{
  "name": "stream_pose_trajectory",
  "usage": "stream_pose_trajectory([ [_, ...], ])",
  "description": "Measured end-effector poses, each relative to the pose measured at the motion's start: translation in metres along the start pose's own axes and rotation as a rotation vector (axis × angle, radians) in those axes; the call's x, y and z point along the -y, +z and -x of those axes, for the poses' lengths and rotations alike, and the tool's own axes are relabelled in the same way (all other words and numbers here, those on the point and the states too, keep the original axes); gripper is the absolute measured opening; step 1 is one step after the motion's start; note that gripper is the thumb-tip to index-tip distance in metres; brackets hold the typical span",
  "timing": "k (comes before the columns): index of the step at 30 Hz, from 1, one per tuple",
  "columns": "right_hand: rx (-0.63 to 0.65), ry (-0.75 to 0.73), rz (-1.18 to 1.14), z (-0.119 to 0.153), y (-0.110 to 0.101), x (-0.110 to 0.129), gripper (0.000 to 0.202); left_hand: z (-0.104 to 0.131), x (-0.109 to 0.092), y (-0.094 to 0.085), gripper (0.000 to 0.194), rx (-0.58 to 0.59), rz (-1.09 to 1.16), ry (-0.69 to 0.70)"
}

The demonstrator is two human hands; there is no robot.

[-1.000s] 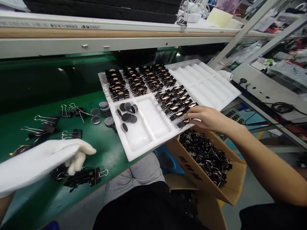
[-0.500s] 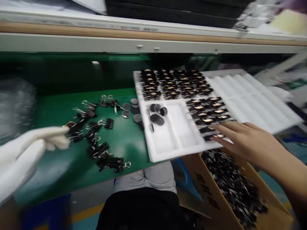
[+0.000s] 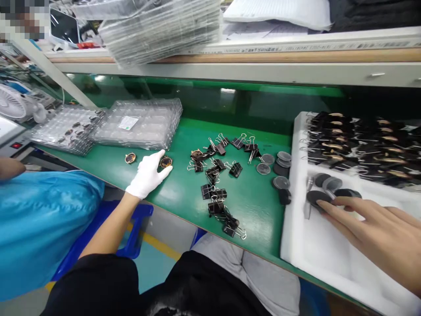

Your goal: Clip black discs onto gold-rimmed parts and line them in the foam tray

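My left hand (image 3: 148, 175), in a white glove, has its thumb and forefinger on either side of a small round gold-rimmed watch head (image 3: 166, 162) on the green table. A second watch head (image 3: 130, 158) lies to its left. Another one (image 3: 196, 154) sits among the black binder clips (image 3: 217, 206), right of the glove. My bare right hand (image 3: 375, 228) reaches over the white foam tray (image 3: 291, 228), its fingertips closed at a round black disc (image 3: 317, 198) in the small pile there. Part of that pile is hidden behind the fingers.
Grey discs (image 3: 263, 168) lie left of the foam tray. Rows of clips with gold pieces (image 3: 335, 131) fill the tray's far part. Clear plastic trays (image 3: 141, 120) are stacked at the back left. A shelf (image 3: 237, 66) crosses above. A person's blue garment (image 3: 42, 219) shows at left.
The view has turned left. My left hand has moved away from the clips to the watch head on their left. My right hand has moved from the clip rows to the discs.
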State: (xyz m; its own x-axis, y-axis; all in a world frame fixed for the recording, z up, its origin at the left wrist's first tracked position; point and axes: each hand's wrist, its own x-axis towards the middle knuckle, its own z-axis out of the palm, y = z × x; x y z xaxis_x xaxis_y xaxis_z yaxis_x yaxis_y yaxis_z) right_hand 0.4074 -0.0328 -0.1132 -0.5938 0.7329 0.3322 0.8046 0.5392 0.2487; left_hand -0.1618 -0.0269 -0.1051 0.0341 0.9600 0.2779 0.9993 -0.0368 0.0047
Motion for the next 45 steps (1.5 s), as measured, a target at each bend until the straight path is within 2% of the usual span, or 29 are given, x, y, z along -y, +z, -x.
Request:
stream_pose_trajectory([
  [3, -0.072, -0.213, -0.007, -0.005, -0.002, -0.004, 0.045, -0.008, -0.003, -0.006, 0.064, 0.106, -0.071, -0.003],
  [6, -0.153, -0.279, -0.029, -0.017, -0.007, -0.004, 0.044, -0.022, -0.002, -0.015, 0.068, 0.15, -0.129, 0.062],
  [9, -0.177, -0.216, -0.054, -0.025, -0.008, -0.001, 0.032, -0.034, -0.006, -0.026, 0.073, 0.02, -0.091, 0.106],
  [11, -0.163, -0.167, -0.039, -0.027, -0.006, 0.001, 0.029, -0.042, -0.02, -0.036, 0.075, -0.111, 0.007, 0.166],
  [14, -0.077, -0.11, -0.066, -0.028, -0.004, 0.003, 0.028, -0.057, -0.061, -0.054, 0.078, -0.209, 0.174, 0.354],
  [16, -0.054, -0.039, -0.192, -0.03, -0.006, 0.0, 0.028, -0.069, -0.101, -0.064, 0.08, -0.178, 0.281, 0.519],
  [18, -0.065, 0.082, -0.403, -0.036, -0.011, -0.005, 0.028, -0.083, -0.145, -0.07, 0.082, -0.092, 0.403, 0.678],
  [22, -0.183, 0.481, -0.907, -0.059, -0.031, -0.011, 0.026, -0.11, -0.224, -0.063, 0.084, 0.049, 0.583, 0.866],
  [24, -0.273, 0.658, -1.204, -0.073, -0.043, -0.006, 0.032, -0.121, -0.251, -0.055, 0.085, 0.028, 0.615, 0.909],
  [26, -0.313, 0.729, -1.457, -0.085, -0.05, 0.004, 0.038, -0.128, -0.267, -0.048, 0.085, -0.045, 0.622, 0.923],
  [29, -0.278, 0.731, -1.637, -0.093, -0.05, 0.022, 0.037, -0.129, -0.273, -0.04, 0.088, -0.174, 0.608, 0.974],
  [32, -0.294, 0.743, -1.648, -0.093, -0.039, 0.037, 0.034, -0.126, -0.273, -0.034, 0.089, -0.328, 0.531, 1.102],
  [34, -0.313, 0.747, -1.64, -0.091, -0.03, 0.042, 0.033, -0.124, -0.274, -0.03, 0.088, -0.377, 0.505, 1.169],
  [37, -0.222, 0.714, -1.721, -0.09, -0.02, 0.043, 0.033, -0.121, -0.276, -0.023, 0.084, -0.265, 0.605, 1.178],
  [39, -0.203, 0.701, -1.8, -0.09, -0.016, 0.043, 0.03, -0.118, -0.278, -0.021, 0.082, -0.163, 0.714, 1.111],
  [41, -0.294, 0.721, -1.82, -0.09, -0.014, 0.043, 0.028, -0.113, -0.28, -0.023, 0.075, -0.096, 0.807, 0.962],
  [43, -0.388, 0.74, -1.781, -0.09, -0.013, 0.045, 0.028, -0.108, -0.282, -0.028, 0.05, 0.014, 0.844, 0.781],
  [45, -0.384, 0.729, -1.761, -0.089, -0.013, 0.047, 0.029, -0.105, -0.283, -0.036, 0.029, 0.161, 0.836, 0.641],
])
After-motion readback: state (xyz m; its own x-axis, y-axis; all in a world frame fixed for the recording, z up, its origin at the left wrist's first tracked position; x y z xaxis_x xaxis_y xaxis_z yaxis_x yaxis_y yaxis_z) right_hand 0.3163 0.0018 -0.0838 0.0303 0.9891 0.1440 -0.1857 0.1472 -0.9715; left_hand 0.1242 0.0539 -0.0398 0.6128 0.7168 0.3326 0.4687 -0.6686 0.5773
